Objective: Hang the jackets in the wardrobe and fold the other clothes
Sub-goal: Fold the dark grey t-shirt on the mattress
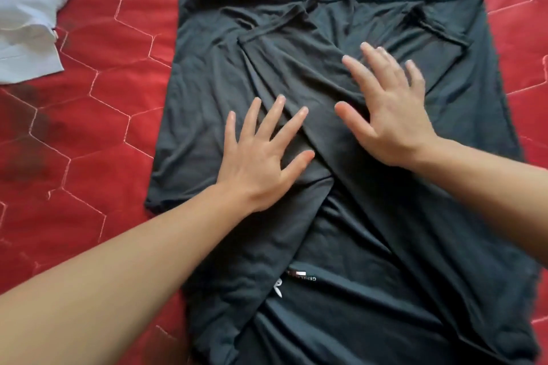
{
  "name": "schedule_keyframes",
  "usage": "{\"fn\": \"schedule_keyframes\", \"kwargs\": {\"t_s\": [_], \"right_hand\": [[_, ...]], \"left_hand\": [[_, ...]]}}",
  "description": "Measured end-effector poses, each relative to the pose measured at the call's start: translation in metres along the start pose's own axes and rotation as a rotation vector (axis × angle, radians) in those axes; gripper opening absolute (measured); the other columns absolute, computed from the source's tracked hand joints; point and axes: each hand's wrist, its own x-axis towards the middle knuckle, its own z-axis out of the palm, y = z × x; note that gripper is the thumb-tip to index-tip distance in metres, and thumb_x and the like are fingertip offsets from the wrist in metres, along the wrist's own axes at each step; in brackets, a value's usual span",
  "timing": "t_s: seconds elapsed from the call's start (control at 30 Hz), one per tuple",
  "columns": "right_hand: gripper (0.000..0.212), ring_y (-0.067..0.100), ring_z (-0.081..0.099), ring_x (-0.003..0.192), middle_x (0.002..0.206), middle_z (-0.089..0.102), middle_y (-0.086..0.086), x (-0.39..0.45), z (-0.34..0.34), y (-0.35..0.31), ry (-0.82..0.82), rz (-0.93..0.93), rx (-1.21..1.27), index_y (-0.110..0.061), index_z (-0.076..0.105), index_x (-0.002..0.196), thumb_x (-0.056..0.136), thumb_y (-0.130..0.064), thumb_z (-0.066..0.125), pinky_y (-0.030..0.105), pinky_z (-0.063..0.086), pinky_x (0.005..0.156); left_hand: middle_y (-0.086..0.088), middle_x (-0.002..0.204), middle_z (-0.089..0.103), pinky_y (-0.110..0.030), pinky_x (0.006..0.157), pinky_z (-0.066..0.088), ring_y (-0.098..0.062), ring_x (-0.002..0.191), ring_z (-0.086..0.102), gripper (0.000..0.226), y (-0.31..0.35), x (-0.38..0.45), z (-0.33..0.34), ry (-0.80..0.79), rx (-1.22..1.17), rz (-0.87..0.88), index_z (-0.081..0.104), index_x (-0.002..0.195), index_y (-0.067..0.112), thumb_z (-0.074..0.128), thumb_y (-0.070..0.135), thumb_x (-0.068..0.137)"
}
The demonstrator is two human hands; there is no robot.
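Black T-shirt (341,133), mid-bedspread (98,115), sides folded in and crossing. I have left hand (261,157) and right hand (388,115) spread flat, pinching nothing. Step: smoothing. Next, I judge: folding lengthwise, gripping one end.

Black shirt (341,133), red hexagon-stitched quilt (103,127)

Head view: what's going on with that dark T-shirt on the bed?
A person is folding a black T-shirt spread on a red quilted bedcover. Both sides are folded in, overlapping at the middle. The left hand and right hand press flat on the overlap, fingers spread. A white garment lies at the far left.
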Motion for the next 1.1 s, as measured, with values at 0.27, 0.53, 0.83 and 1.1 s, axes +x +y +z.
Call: {"fn": "schedule_keyframes", "kwargs": {"t_s": [0.27, 0.53, 0.83, 1.1], "right_hand": [[0.069, 0.029, 0.026, 0.145, 0.157, 0.029, 0.011, -0.099, -0.007, -0.024, -0.138, -0.166, -0.150, -0.022, 0.037, 0.149, 0.091, -0.061, 0.033, 0.055, 0.017, 0.115], [0.062, 0.031, 0.035, 0.140, 0.152, 0.038, 0.014, -0.238, -0.029, -0.026, -0.120, -0.107, -0.080, -0.017, 0.050, 0.140, 0.090, -0.053, 0.042, 0.051, 0.020, 0.113], [0.069, 0.030, 0.046, 0.132, 0.142, 0.051, 0.011, -0.381, -0.054, -0.041, -0.322, -0.383, -0.059, -0.015, 0.057, 0.135, 0.085, -0.062, 0.048, 0.052, 0.032, 0.107], [0.007, 0.029, 0.068, 0.072, 0.082, 0.071, 0.006, -0.379, -0.080, -0.056, -0.123, -0.247, 0.106, -0.006, 0.072, 0.088, 0.081, -0.004, 0.072, 0.041, 0.053, 0.071]], "left_hand": [[-0.002, 0.160, 0.026, -0.057, 0.116, 0.010, -0.027, 0.147, 0.022, 0.061, 0.011, -0.050, 0.003, 0.103, 0.076, 0.178, 0.031, 0.150, 0.036, 0.032, 0.058, 0.093], [-0.004, 0.152, 0.042, -0.055, 0.115, 0.020, -0.025, 0.142, 0.035, 0.053, 0.015, -0.195, 0.021, 0.087, -0.045, 0.235, 0.051, 0.141, 0.026, 0.047, 0.044, 0.091], [-0.005, 0.147, 0.049, -0.054, 0.114, 0.026, -0.026, 0.138, 0.041, 0.060, 0.048, -0.318, 0.032, -0.076, -0.040, 0.249, 0.061, 0.133, 0.022, 0.053, 0.057, 0.084], [-0.007, 0.096, 0.073, -0.043, 0.088, 0.052, -0.029, 0.090, 0.070, 0.015, 0.062, -0.326, 0.003, -0.004, -0.073, 0.196, 0.069, 0.092, 0.009, 0.068, 0.000, 0.079]]}}
